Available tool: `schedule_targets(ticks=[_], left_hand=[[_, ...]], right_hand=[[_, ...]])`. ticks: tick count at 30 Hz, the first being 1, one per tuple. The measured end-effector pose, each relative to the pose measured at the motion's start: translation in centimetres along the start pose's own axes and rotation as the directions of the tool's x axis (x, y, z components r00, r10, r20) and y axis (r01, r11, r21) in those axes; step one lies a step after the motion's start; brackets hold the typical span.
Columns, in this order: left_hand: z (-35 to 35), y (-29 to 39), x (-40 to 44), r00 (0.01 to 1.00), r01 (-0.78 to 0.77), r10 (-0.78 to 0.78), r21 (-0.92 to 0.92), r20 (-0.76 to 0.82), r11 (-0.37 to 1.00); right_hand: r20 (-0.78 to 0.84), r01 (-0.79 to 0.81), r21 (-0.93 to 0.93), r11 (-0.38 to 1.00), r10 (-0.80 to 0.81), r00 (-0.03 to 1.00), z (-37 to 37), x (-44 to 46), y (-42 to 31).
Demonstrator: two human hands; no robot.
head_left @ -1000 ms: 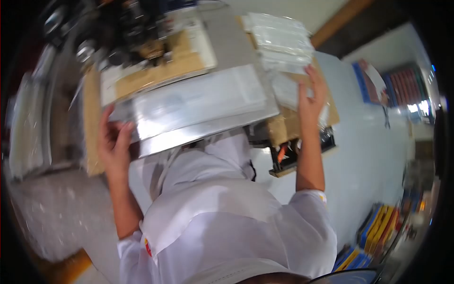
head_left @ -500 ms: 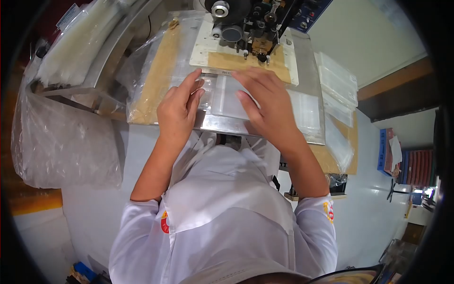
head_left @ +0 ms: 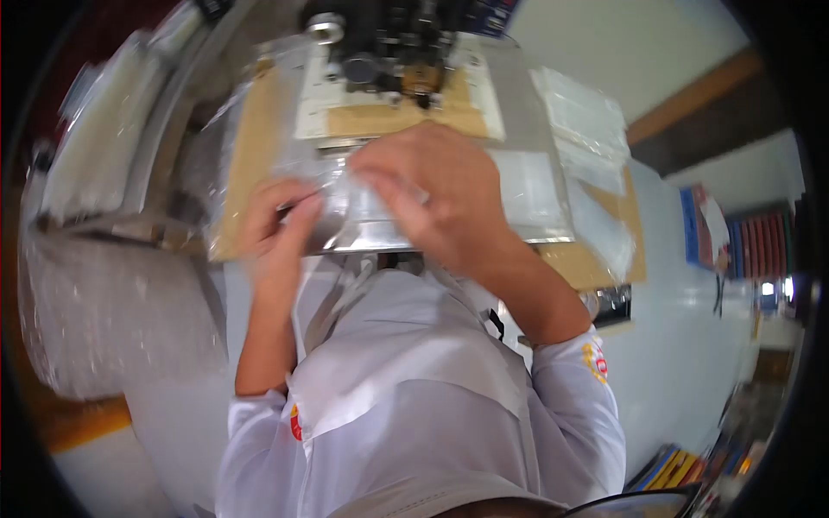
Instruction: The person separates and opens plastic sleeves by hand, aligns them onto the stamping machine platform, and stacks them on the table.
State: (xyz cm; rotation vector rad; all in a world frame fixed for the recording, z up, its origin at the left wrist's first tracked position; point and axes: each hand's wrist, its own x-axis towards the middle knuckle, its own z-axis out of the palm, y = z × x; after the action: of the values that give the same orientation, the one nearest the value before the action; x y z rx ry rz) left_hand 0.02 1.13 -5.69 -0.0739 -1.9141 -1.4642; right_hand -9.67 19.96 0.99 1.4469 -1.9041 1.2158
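Note:
A clear plastic bag [head_left: 352, 200] lies at the front edge of the metal worktop [head_left: 389, 235], in front of the machine. My left hand [head_left: 283, 220] pinches its left end between thumb and fingers. Across the bag's right part reaches my right hand [head_left: 436, 186], its thumb and fingers closed on the plastic; the fingertips are blurred. To the right of that hand, more flat clear bags [head_left: 528, 186] rest on the worktop. The black machine [head_left: 393, 52] stands behind my hands on a white base plate [head_left: 313, 108] with brown tape.
Stacked clear bags [head_left: 585, 116] lie on cardboard at the right. Long plastic bags [head_left: 104, 129] are on the left shelf, with a large plastic sack [head_left: 121, 302] hanging below. Red and blue folders [head_left: 760, 243] stand far right.
Both hands have come in from the worktop's sides to the bag at its front edge. My right hand has moved left and closed on plastic. The camera view has shifted.

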Motion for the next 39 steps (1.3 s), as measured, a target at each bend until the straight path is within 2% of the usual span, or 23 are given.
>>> schedule_targets(ticks=[1, 3, 5, 6, 8, 9, 10, 13, 17, 18, 19, 22, 24, 25, 26, 27, 28, 29, 30, 31, 32, 35, 39], left_hand=[[-1.0, 0.4, -0.6, 0.994, 0.109, -0.11, -0.275, 0.012, 0.955], [-2.8, 3.5, -1.6, 0.991, 0.067, -0.116, -0.479, -0.074, 0.876], [-1.2, 5.2, -2.1, 0.93, -0.314, 0.203, -0.374, -0.308, 0.873], [-0.8, 5.7, -0.4, 0.866, -0.36, 0.498, -0.748, -0.046, 0.557], [-2.0, 7.2, -1.7, 0.931, -0.321, 0.346, -0.19, 0.117, 0.928], [-2.2, 8.0, -2.1, 0.961, -0.257, 0.236, 0.154, 0.142, 0.954], [-2.1, 8.2, -1.8, 0.992, -0.125, 0.126, 0.048, -0.013, 0.991], [-1.1, 9.0, -1.4, 0.969, -0.016, 0.048, 0.134, -0.244, 0.991], [-0.7, 8.9, -2.0, 0.975, -0.188, 0.182, 0.039, 0.129, 0.981], [-1.1, 8.9, -1.9, 0.948, -0.189, 0.18, 0.01, 0.262, 0.982], [-1.3, 8.9, -2.0, 0.903, -0.186, 0.179, -0.019, 0.391, 0.982], [-2.6, 7.2, -0.8, 0.996, -0.015, 0.026, 0.126, -0.091, 0.992], [-2.3, 7.6, -0.8, 0.934, 0.085, -0.037, 0.118, -0.357, 0.989], [-3.0, 7.9, -1.2, 0.995, -0.041, 0.045, 0.047, -0.091, 0.998], [-3.8, 8.0, -1.6, 0.974, -0.148, 0.156, -0.058, 0.167, 0.987], [-4.0, 8.2, -1.5, 0.872, -0.223, 0.281, -0.187, 0.4, 0.957], [-2.2, 10.1, -1.2, 0.839, -0.223, 0.19, 0.004, 0.509, 0.975], [-2.2, 9.1, -1.1, 0.944, -0.173, 0.118, 0.157, 0.309, 0.972], [-3.0, 7.4, -1.1, 0.994, -0.085, 0.062, 0.297, 0.087, 0.951], [-4.2, 6.2, -0.7, 0.99, 0.028, 0.032, 0.412, -0.138, 0.911], [-6.0, 5.4, -0.3, 0.978, 0.169, -0.156, 0.093, -0.138, 0.981], [-6.5, 5.5, -0.5, 0.998, 0.021, -0.017, 0.084, -0.053, 0.996], [-7.5, 5.4, -0.8, 0.997, 0.057, -0.057, -0.005, 0.056, 0.998]], right_hand=[[-0.016, 0.045, 0.005, 0.999, -0.045, 0.999, -0.9, 0.3, -1.6], [-0.075, 0.019, 0.247, 0.969, 0.0, 0.997, -1.2, 0.2, -3.5], [-0.123, -0.04, 0.451, 0.892, 0.106, 0.987, 0.0, -0.2, -4.8], [-0.139, -0.045, 0.487, 0.872, 0.129, 0.982, 1.1, -0.6, -5.2], [-0.159, -0.036, 0.577, 0.816, 0.155, 0.975, 3.1, -1.4, -5.5], [-0.142, -0.064, 0.632, 0.772, 0.197, 0.97, 3.2, -1.8, -5.6], [-0.123, -0.09, 0.687, 0.721, 0.237, 0.964, 3.3, -2.1, -5.8], [-0.06, -0.137, 0.726, 0.674, 0.261, 0.963, 4.1, -3.2, -6.2], [-0.059, -0.245, 0.723, 0.645, 0.411, 0.91, 3.9, -3.5, -5.0], [0.132, -0.423, 0.802, 0.422, 0.565, 0.814, 3.9, -3.5, -5.1], [0.185, -0.418, 0.856, 0.304, 0.574, 0.797, 4.3, -3.7, -5.3], [0.382, -0.417, 0.908, -0.03, 0.465, 0.799, 4.0, -4.3, -6.8], [0.359, -0.381, 0.923, -0.047, 0.456, 0.814, 3.7, -4.0, -6.4], [0.352, -0.368, 0.928, -0.057, 0.453, 0.819, 3.7, -3.9, -6.2], [0.422, -0.415, 0.899, -0.138, 0.528, 0.737, 4.5, -3.7, -5.7], [0.368, -0.412, 0.91, -0.035, 0.525, 0.767, 5.0, -3.9, -5.7], [0.314, -0.404, 0.912, 0.068, 0.516, 0.797, 5.3, -4.0, -5.9], [0.266, -0.393, 0.904, 0.167, 0.499, 0.825, 5.5, -4.2, -5.9], [0.381, -0.435, 0.9, -0.025, 0.528, 0.759, 5.7, -4.3, -6.0], [0.373, -0.43, 0.903, -0.002, 0.501, 0.781, 5.3, -4.1, -6.1], [0.37, -0.43, 0.903, 0.025, 0.463, 0.805, 4.6, -4.0, -5.9], [0.436, -0.447, 0.89, -0.092, 0.456, 0.776, 4.1, -3.9, -4.4], [0.598, -0.573, 0.792, -0.211, 0.455, 0.66, 2.9, -2.8, -4.2]])
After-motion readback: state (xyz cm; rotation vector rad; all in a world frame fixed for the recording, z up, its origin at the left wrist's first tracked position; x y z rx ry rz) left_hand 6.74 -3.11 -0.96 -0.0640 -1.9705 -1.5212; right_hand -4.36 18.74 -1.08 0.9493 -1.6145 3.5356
